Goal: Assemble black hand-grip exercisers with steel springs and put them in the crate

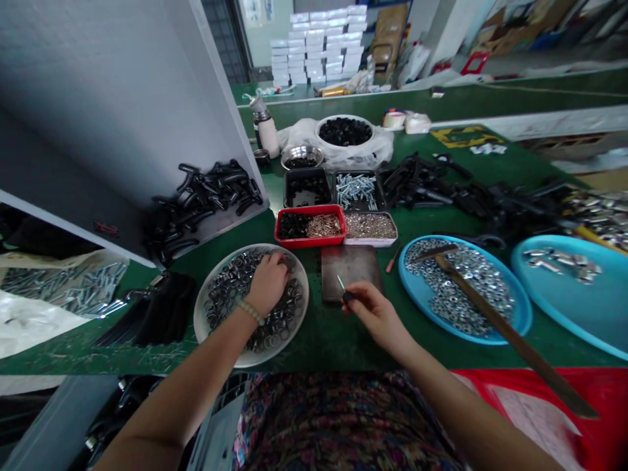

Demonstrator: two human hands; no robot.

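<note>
Reaching into the round white plate point(200, 320) of small steel rings point(230, 281), your left hand point(269, 282) curls down on them, any grip hidden; your right hand point(375, 314) pinches a slim black-handled steel-tipped tool point(346, 293) just right of that plate, over a dark rectangular metal slab point(356, 271).

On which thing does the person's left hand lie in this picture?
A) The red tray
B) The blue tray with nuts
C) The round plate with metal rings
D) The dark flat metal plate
C. The left hand lies on the metal rings heaped in the round plate.
</note>
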